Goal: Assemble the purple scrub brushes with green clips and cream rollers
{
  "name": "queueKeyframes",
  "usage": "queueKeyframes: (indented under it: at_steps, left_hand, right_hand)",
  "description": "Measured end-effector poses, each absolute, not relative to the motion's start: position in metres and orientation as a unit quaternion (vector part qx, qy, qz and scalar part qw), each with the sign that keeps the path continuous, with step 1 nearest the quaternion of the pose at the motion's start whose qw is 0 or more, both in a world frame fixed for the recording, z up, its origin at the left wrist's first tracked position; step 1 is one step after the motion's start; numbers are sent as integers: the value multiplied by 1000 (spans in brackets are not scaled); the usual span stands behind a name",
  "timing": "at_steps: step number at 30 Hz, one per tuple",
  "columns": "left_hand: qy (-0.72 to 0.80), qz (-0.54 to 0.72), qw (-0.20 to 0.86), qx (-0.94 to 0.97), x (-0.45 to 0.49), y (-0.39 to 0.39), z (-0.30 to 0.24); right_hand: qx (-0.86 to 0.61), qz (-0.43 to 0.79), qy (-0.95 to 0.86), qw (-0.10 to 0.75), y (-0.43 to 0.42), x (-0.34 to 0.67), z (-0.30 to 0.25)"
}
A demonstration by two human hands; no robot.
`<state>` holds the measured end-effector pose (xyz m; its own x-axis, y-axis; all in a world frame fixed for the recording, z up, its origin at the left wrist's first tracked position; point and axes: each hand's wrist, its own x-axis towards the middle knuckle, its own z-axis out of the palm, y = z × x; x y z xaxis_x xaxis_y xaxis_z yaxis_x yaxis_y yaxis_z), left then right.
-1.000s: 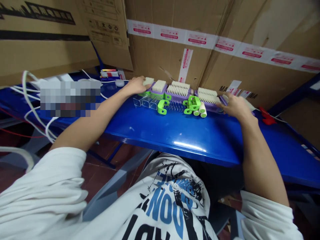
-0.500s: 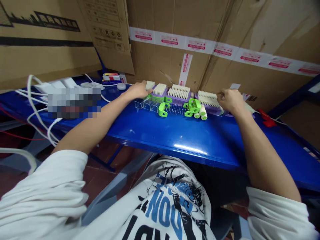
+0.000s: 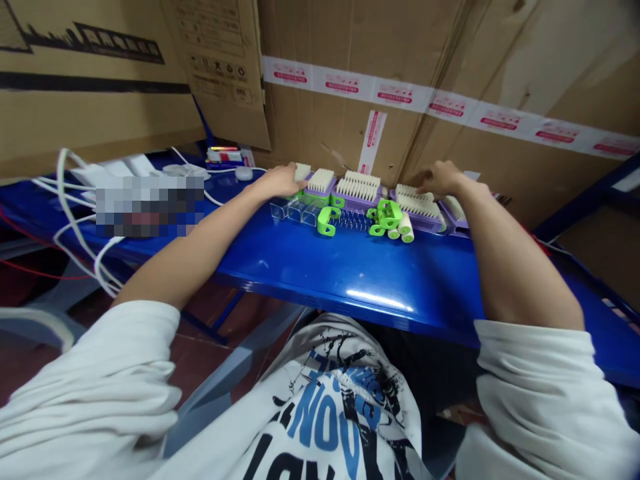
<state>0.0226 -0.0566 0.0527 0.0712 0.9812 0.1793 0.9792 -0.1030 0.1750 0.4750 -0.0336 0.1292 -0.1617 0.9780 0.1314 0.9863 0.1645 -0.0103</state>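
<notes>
A row of purple trays with cream pegs (image 3: 358, 183) stands along the back of the blue table. At the row's left end, my left hand (image 3: 284, 180) is closed around the edge of the leftmost tray (image 3: 302, 172), thumb in front and fingers behind. My right hand (image 3: 444, 179) hovers just above another pegged tray (image 3: 417, 201), its fingers bent together and pointing down-left; anything in them is too small to make out. Green clip-like parts (image 3: 386, 215), a green curved piece (image 3: 327, 221) and cream cylinders (image 3: 407, 227) lie in front.
Clear plastic boxes (image 3: 295, 211) sit by the left trays. White cables (image 3: 65, 200) and a blurred-out patch (image 3: 150, 207) occupy the table's left side. A cardboard wall (image 3: 325, 33) rises behind the blue table (image 3: 320, 267).
My right hand has moved left and slightly up, from the right end of the row to above the pegged tray. My left hand stays almost where it was.
</notes>
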Motion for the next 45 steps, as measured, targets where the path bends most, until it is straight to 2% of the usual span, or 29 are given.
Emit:
queueKeyframes:
  at_steps: [10, 16, 26, 31, 39, 45]
  left_hand:
    - [672, 131, 18, 729, 19, -58, 55]
    - [677, 139, -1, 722, 20, -61, 53]
    - [681, 143, 11, 718, 21, -66, 56]
    - [674, 138, 9, 726, 19, -57, 52]
    - [670, 155, 27, 726, 15, -57, 48]
    - [667, 151, 26, 729, 13, -57, 49]
  right_hand:
    - [-641, -55, -766, -16, -11, 477, 114]
    - [-633, -53, -772, -6, -12, 478, 106]
    - [-610, 44, -791, 6, -1, 465, 128]
    - [-611, 28, -791, 7, 2, 455, 123]
    - [-610, 1, -791, 47, -3, 464, 115]
    - [-595, -35, -794, 121, -26, 462, 122]
